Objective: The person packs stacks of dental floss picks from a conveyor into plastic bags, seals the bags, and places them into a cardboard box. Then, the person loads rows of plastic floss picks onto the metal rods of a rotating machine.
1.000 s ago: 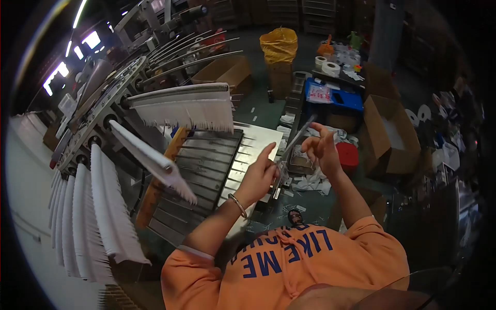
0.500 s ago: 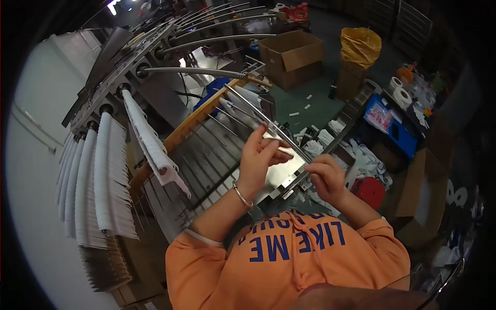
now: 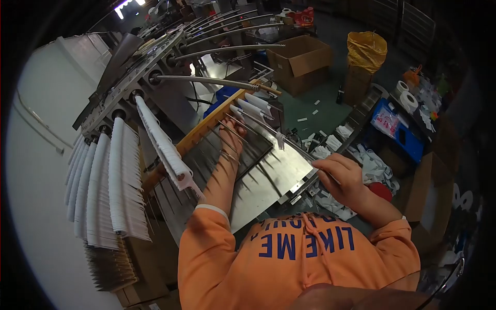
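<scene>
My left hand [image 3: 232, 133] reaches in among thin metal rods near the wooden bar [image 3: 209, 120]. Its fingers are curled, and what they hold, if anything, I cannot make out. My right hand [image 3: 342, 178] is closed, thumb and fingertips pinched at the near end of a long metal rod [image 3: 298, 146]. A small translucent piece [image 3: 280, 140] hangs on that rod. Beyond it, white folded pieces [image 3: 256, 106] hang on rods by the bar. Below the rods lies a shiny metal plate [image 3: 268, 181].
Curved arms of a machine [image 3: 206, 80] spread out at the upper left. Stacks of white pieces [image 3: 124, 181] hang on the left arms. An open cardboard box [image 3: 305, 59], a yellow bag [image 3: 367, 49] and a blue tray [image 3: 405, 139] stand farther off. White scraps [image 3: 380, 168] lie at right.
My left hand has left the long rod and moved left and forward to the thin rods by the bar. My right hand stays at the rod's near end. The view has shifted slightly.
</scene>
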A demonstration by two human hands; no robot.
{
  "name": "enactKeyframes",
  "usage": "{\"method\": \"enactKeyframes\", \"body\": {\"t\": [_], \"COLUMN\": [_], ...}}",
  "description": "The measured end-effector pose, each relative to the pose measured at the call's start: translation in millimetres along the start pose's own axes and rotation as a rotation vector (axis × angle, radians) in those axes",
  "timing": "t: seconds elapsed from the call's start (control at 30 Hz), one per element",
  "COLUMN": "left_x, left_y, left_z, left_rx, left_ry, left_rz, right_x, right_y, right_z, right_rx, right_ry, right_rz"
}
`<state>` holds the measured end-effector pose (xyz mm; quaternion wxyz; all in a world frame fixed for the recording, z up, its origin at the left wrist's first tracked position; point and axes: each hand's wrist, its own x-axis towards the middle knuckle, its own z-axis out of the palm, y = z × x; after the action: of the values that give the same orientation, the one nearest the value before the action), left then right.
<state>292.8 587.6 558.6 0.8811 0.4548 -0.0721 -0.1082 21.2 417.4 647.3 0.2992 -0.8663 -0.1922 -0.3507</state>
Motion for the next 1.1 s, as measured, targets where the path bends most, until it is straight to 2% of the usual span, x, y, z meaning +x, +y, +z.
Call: {"method": "enactKeyframes", "body": {"t": [0.1, 0.33, 0.43, 0.5, 0.53, 0.57, 0.67, 0.7, 0.77, 0.83, 0.9, 0.93, 0.97, 1.03, 1.07, 1.1], "left_x": [-3, -4, -42, -87, -101, -97, -55, -35, -7, -4, 8, 7, 2, -40, -63, -74], "left_y": [2, 1, 0, -8, -9, -8, -11, -14, -15, -13, -19, -23, -30, -30, -25, -22], "left_z": [6, 7, 21, 34, 35, 34, 17, 11, 7, 23, 25, 23, 20, 37, 51, 53], "left_rx": [-0.028, 0.037, 0.131, 0.243, 0.34, 0.342, 0.27, 0.272, -0.041, -0.056, -0.13, -0.048, -0.044, 0.25, 0.308, 0.309], "left_ry": [-0.012, 0.025, -0.083, -0.167, -0.308, -0.308, -0.077, -0.077, -0.014, -0.051, 0.056, 0.003, -0.005, -0.141, -0.127, -0.121], "left_rz": [0.035, 0.033, 0.087, -0.049, -0.01, -0.01, 0.075, 0.077, -0.096, -0.062, -0.078, 0.006, 0.002, 0.222, 0.089, 0.09], "right_x": [-1, 5, 4, -7, -15, -25, -38, -38, -33, -24, -12, -10, -9, -13, -18, -24], "right_y": [0, 1, 6, 10, 12, 13, 7, 6, 8, 9, 13, 17, 23, 31, 33, 35], "right_z": [4, 3, 8, 6, 0, -9, -32, -36, -35, -31, -21, -15, -7, -2, -2, -3], "right_rx": [0.01, 0.016, 0.027, 0.04, 0.041, 0.027, -0.016, -0.048, -0.033, -0.027, 0.022, 0.016, 0.029, 0.046, 0.06, 0.075], "right_ry": [0.106, 0.051, 0.076, 0.111, 0.112, 0.131, 0.143, 0.146, 0.13, 0.124, 0.103, 0.112, 0.13, 0.148, 0.17, 0.189], "right_rz": [-0.051, -0.022, -0.017, -0.011, -0.012, -0.034, -0.065, -0.074, -0.058, -0.031, -0.01, -0.003, -0.021, -0.037, -0.033, -0.03]}}
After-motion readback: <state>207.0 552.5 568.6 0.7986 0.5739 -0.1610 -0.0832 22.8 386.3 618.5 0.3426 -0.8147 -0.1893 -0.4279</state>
